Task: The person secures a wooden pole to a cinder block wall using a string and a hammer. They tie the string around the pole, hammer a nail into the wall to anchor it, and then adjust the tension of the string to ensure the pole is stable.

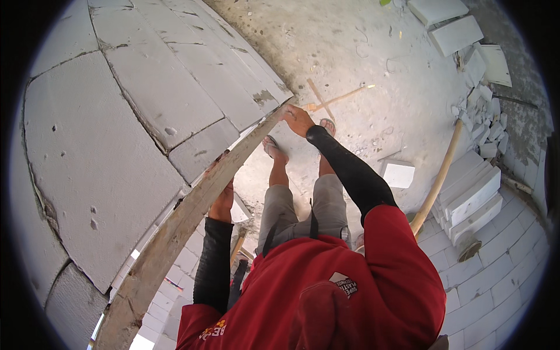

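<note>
A long, worn wooden plank (175, 236) stands along the end of a wall of pale grey blocks (111, 134). My left hand (221, 201) is closed on the plank about midway along; the wood hides part of it, and fingertips show past the far edge. Farther down, my right hand (298, 120) grips the plank's far end beside the wall's corner. Narrow gaps show in places between plank and blocks. Black sleeves cover both forearms.
My sandalled feet stand on the dusty concrete floor (350, 52). Crossed wooden sticks (324, 100) lie just beyond them. To the right are a long wooden pole (438, 175), stacked white blocks (471, 189), broken block pieces (484, 119) and a single loose block (398, 173).
</note>
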A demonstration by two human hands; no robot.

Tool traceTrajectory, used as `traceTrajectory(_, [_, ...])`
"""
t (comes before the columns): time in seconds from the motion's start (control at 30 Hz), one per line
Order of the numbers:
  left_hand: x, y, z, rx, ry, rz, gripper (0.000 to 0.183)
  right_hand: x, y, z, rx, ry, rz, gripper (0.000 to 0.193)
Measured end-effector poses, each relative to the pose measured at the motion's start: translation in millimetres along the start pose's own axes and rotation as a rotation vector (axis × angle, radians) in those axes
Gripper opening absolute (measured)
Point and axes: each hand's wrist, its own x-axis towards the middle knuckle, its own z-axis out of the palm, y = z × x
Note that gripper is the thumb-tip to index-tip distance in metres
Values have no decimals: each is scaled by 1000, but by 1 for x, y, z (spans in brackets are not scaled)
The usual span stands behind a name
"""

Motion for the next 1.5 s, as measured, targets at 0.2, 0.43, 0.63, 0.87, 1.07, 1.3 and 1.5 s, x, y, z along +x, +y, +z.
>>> traceTrajectory(0.2, [5, -4, 3, 86, 23, -5, 35, -3, 4, -17, 615, 30, 299, 22])
traceTrajectory(0.43, [8, -2, 10, 121, 46, -29, 35, -6, 18, 28, -510, 176, 4, 18])
traceTrajectory(0.63, [5, -2, 11, 137, 85, -56, 34, -8, 32, 36, -667, 229, -281, 9])
traceTrajectory(0.87, [10, -6, 9, 131, 59, -68, 37, 5, 48, 4, 484, 15, 196, 14])
traceTrajectory(1.07, [16, -13, 11, 115, 93, -107, 38, -15, 42, -14, 51, 11, 106, 29])
traceTrajectory(1.3, [10, -11, 2, 153, 27, -76, 32, -73, -67, -71, -118, -203, 66, 30])
traceTrajectory(1.5, [15, -1, 14, 216, 100, -77, 36, -89, 22, 11, -281, 54, 305, 31])
